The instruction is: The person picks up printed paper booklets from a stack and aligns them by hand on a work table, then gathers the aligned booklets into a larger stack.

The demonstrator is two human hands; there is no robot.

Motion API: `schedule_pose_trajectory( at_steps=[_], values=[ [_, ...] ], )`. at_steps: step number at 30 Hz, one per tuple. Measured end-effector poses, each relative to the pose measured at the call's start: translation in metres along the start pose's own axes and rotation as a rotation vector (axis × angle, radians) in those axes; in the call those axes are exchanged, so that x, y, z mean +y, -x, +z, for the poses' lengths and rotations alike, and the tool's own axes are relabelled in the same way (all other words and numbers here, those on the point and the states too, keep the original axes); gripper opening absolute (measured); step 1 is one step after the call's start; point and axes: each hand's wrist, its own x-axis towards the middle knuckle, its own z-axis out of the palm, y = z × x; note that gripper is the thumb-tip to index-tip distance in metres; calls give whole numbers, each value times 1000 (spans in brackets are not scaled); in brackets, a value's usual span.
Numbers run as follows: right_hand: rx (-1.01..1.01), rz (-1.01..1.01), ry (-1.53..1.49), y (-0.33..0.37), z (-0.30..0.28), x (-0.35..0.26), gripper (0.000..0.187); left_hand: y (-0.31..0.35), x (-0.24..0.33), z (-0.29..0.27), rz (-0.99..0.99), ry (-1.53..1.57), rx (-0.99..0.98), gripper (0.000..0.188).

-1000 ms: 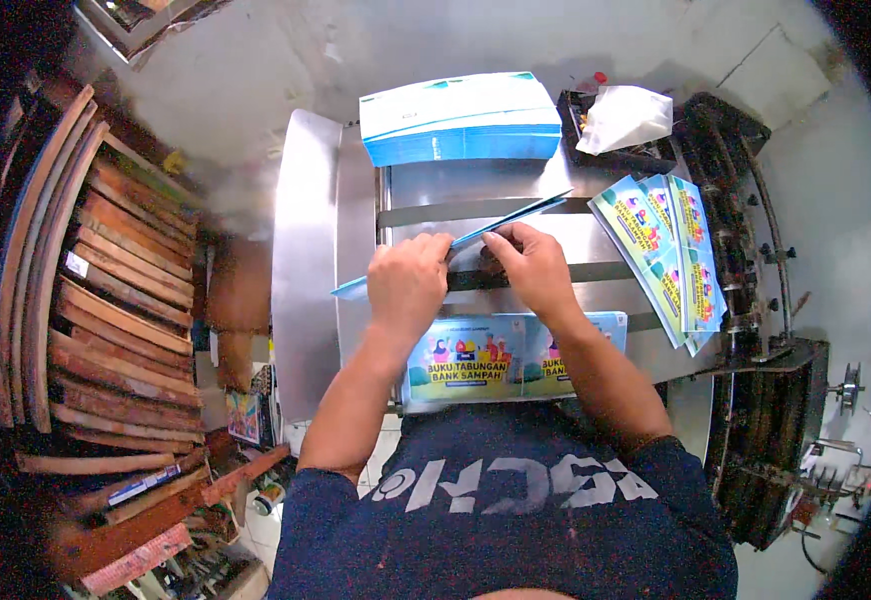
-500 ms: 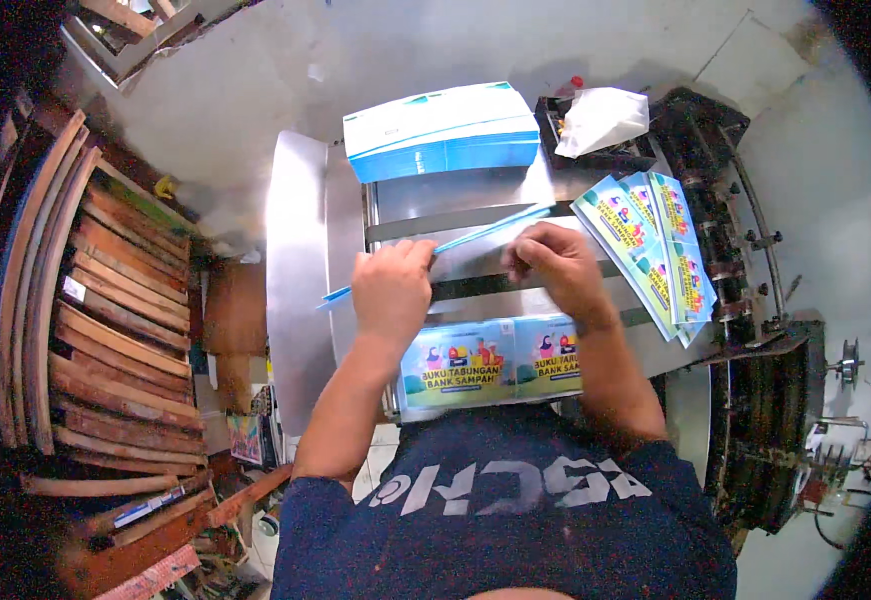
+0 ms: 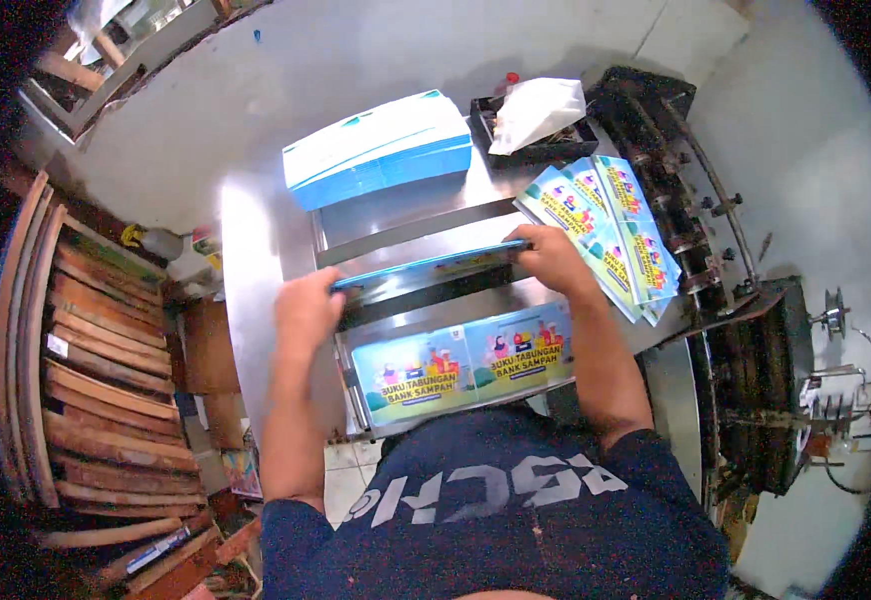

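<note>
A long printed booklet sheet (image 3: 431, 268) stands on its edge over the metal table, its blue upper edge toward me. My left hand (image 3: 309, 308) grips its left end, fingers closed round the corner. At the opposite end my right hand (image 3: 554, 262) pinches the other corner. Between my forearms, near the table's front edge, lies a flat double-cover printed sheet (image 3: 466, 365) with colourful cartoon pictures. Farther back sits a thick stack of white-topped, blue-edged sheets (image 3: 381, 150). Several fanned-out printed sheets (image 3: 606, 235) overlap just beyond my right hand.
A black tray (image 3: 536, 145) holding a crumpled white bag (image 3: 541, 112) stands at the back right. Dark machinery with a metal rod (image 3: 706, 180) borders the table's right side. Stacked wooden boards (image 3: 121, 365) fill a rack on the left. The metal tabletop (image 3: 256, 230) has dark slots.
My left hand has moved left to the sheet's end, and my right hand has closed on the other end. The slanting sheet is now more level. The whole view has shifted and turned slightly.
</note>
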Motion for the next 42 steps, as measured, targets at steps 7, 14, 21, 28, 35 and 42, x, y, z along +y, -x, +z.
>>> schedule_pose_trajectory(
  at_steps=[7, 14, 21, 28, 35, 42],
  values=[
    [-121, 7, -246, 15, 9, 28, 38, 18, -20, 36, -178, 1186, 85, 58],
    [-178, 44, -133, 12, 5, 11, 33, 18, -34, 63, -161, 990, 187, 53],
    [392, 68, -300, 38, -25, 50, 24, 6, 2, 50, -83, 1204, 314, 24],
    [849, 318, -694, 101, -128, 146, 36, 45, 2, 19, -300, 759, -137, 47],
    [1160, 332, 1058, 109, -120, 208, 41, 93, -4, 20, -507, 676, -279, 51],
    [-14, 508, -60, 150, 2, 67, 69, 128, 24, 36, -536, 1148, -277, 59]
  ],
)
